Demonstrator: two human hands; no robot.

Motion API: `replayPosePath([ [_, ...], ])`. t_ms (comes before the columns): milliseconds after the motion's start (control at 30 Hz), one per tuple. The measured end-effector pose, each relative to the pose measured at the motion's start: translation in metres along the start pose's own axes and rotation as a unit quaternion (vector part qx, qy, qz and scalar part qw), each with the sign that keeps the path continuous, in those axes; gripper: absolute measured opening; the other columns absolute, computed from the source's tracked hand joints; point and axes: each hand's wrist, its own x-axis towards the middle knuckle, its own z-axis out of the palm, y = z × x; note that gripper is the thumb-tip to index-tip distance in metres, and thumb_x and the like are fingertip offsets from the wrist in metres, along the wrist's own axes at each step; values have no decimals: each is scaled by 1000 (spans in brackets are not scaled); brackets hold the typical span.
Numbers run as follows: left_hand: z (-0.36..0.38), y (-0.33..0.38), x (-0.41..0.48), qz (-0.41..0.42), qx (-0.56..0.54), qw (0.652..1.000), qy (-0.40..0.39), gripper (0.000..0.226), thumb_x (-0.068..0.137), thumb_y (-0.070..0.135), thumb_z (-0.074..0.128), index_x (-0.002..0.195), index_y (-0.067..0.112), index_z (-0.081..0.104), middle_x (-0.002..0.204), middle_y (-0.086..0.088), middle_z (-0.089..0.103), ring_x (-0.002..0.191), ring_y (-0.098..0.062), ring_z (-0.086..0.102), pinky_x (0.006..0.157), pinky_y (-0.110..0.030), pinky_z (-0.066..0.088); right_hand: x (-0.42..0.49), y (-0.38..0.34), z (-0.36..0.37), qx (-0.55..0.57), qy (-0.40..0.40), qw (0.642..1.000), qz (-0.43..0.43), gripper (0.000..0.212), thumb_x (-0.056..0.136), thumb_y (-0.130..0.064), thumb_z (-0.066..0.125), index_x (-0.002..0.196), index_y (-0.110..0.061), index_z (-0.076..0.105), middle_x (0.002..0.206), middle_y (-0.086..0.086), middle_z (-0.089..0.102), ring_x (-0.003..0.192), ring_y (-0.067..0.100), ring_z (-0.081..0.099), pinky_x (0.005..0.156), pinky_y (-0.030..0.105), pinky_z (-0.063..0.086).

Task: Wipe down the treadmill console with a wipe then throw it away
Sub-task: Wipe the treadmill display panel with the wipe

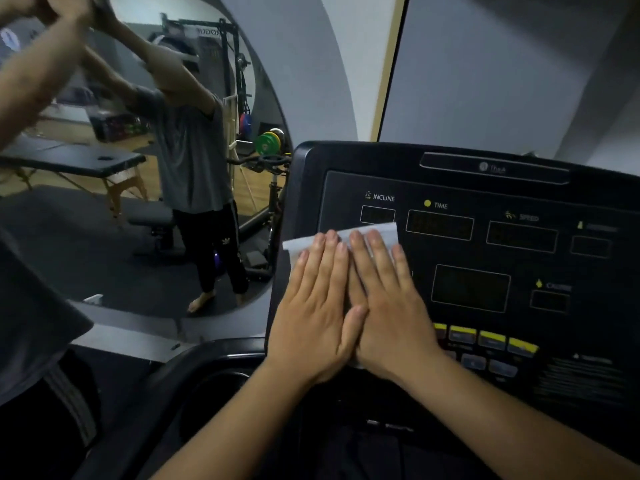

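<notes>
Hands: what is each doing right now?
Left hand: open, fingers straight, pressing the wipe on the console.
Right hand: open, fingers straight, pressing the same wipe.

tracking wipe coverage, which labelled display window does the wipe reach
The INCLINE window, leftmost in the top row: the wipe overlaps its bottom edge. TIME window and SPEED window sit uncovered.

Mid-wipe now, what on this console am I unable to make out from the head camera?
- wipe: head view, mostly hidden under the left hand and right hand; only its upper edge shows.
- console: head view, right side cut off by the frame edge; panel under the hands hidden.
- yellow buttons: head view, labels too blurred to read.
</notes>
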Motion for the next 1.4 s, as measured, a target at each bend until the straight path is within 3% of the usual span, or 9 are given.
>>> replayPosePath([
  [133, 7, 3, -27, 15, 7, 1000, -16, 70, 101, 42, 22, 152, -4, 16, 162, -20, 9, 152, -31, 6, 122, -46, 12, -24, -13, 11, -3, -20, 1000, -12, 91, 86, -51, 48, 154, -3, 11, 163, 16, 0, 150, 32, -3, 120, 50, 4],
  [267, -6, -10, 23, 33, 10, 999, -7, 73, 99, 45, 20, 153, -4, 14, 162, -20, 8, 152, -30, 3, 122, -48, 12, 15, 7, -5, -31, 5, 999, -7, 104, 75, -56, 52, 153, -1, 10, 162, 16, 3, 150, 31, -2, 121, 48, 0],
  [467, -35, -38, 109, 35, 17, 999, 18, 72, 100, 45, 18, 154, -2, 10, 162, -21, 7, 152, -29, 2, 123, -45, 7, 93, 33, -39, -86, 13, 994, 61, 98, 85, -63, 30, 153, -6, -13, 162, 13, -16, 148, 29, -17, 121, 49, -2],
  [600, -27, -33, 70, 24, -6, 1000, 8, 71, 101, 43, 20, 153, -4, 7, 163, -21, 3, 152, -29, -1, 123, -47, 5, 70, 20, -32, -72, -18, 997, 22, 103, 81, -66, 31, 153, -5, -9, 162, 15, -15, 149, 32, -15, 120, 51, 1],
  [733, -10, -20, -18, 43, 1, 998, -40, 74, 101, 45, 25, 152, -5, 9, 162, -21, 2, 152, -30, -1, 123, -48, 8, -3, -17, -3, -17, -31, 999, -31, 94, 81, -45, 48, 154, -3, 8, 163, 15, -2, 150, 31, -8, 121, 52, 3],
  [800, -5, -22, -52, 68, 22, 996, -59, 75, 101, 48, 28, 152, -5, 11, 162, -21, 5, 152, -31, 2, 122, -48, 11, -29, -24, 8, -14, -36, 997, -65, 92, 82, -49, 49, 154, -5, 12, 163, 14, 2, 150, 31, -4, 121, 52, 5],
  [1033, -18, -44, 10, 131, 86, 987, -40, 81, 100, 54, 26, 151, -8, 13, 161, -24, 9, 151, -34, 6, 123, -46, 11, 14, 19, -9, -86, -21, 994, -60, 91, 88, -69, 20, 154, -6, 13, 163, 10, 6, 151, 27, 2, 120, 54, 3],
  [1167, -35, -48, 80, 138, 116, 983, -40, 92, 96, 64, 23, 152, -8, 8, 161, -26, 7, 151, -35, 4, 123, -48, 9, 53, 63, -39, -135, -41, 990, -19, 91, 89, -73, 7, 153, -10, -10, 163, 6, -12, 150, 25, -10, 117, 61, 1],
  [1400, -1, -6, -4, 173, 122, 972, -97, 100, 92, 74, 28, 152, -5, 13, 161, -24, 6, 151, -36, 4, 121, -52, 16, -41, 50, -10, -93, -49, 994, -36, 93, 90, -71, 31, 154, -8, 10, 163, 11, -1, 151, 27, -3, 111, 71, 6],
])
